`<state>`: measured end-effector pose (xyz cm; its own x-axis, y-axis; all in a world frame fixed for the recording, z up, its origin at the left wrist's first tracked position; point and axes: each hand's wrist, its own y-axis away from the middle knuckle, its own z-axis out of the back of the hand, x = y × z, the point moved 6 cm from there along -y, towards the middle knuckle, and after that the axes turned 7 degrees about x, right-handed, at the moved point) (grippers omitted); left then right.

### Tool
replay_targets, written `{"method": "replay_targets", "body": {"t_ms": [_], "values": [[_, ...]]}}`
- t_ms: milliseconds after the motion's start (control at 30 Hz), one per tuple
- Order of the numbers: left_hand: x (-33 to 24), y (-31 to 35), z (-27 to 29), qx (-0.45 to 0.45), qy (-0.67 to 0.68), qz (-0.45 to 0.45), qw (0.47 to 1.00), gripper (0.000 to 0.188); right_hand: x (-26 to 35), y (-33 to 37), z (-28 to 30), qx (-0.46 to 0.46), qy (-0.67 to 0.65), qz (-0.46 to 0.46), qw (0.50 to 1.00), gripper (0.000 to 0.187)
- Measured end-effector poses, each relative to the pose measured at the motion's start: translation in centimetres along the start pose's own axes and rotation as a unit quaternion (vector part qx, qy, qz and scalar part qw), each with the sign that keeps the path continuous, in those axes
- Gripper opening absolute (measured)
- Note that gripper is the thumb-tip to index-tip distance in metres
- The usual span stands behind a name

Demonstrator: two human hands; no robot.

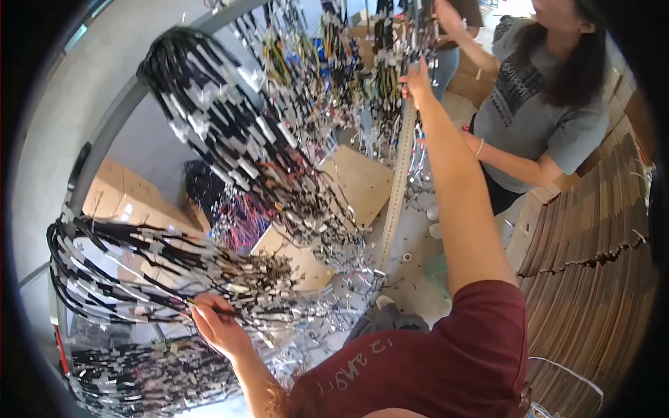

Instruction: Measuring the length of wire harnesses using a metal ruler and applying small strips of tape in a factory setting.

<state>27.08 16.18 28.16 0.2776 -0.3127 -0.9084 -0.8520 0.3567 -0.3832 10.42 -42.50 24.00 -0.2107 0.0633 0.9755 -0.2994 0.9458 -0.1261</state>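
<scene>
Head cam: left hand looks to be pinching a strand of the black-and-white cables hung off the rack. Right hand is up by the perforated strip; can't tell what its fingers hold. Cables seem light, floppy; I'd grab mid-length, not the fragile tips.

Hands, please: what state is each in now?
Left hand: curled against long black-and-white cables; grip unclear.
Right hand: raised beside hanging multicoloured cables; grip unclear.
</scene>
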Motion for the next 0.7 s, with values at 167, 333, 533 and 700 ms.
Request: {"method": "replay_targets", "body": {"t_ms": [167, 333, 533, 700], "values": [[0.4, -0.7, -1.3, -0.033, -0.060, 0.033, 0.997, 0.022, 0.0, 1.8, 1.7, 0.026, -0.016, 0.067, 0.997, 0.039], [0.7, -1.1, 1.5, -0.034, -0.076, -0.009, 0.996, 0.021, -1.1, 9.7, -3.0, 0.110, -0.016, 0.081, 0.990, 0.028], [-2.0, 1.4, -1.4, -0.086, -0.502, -0.290, 0.810, 0.035, -11.7, 23.2, -2.4, 0.238, 0.059, -0.037, 0.969, 0.038], [1.4, 4.0, -5.8, 0.018, -0.566, -0.332, 0.754, 0.045, -21.9, 36.9, 0.1, 0.308, 0.245, -0.065, 0.917, 0.025]]}}
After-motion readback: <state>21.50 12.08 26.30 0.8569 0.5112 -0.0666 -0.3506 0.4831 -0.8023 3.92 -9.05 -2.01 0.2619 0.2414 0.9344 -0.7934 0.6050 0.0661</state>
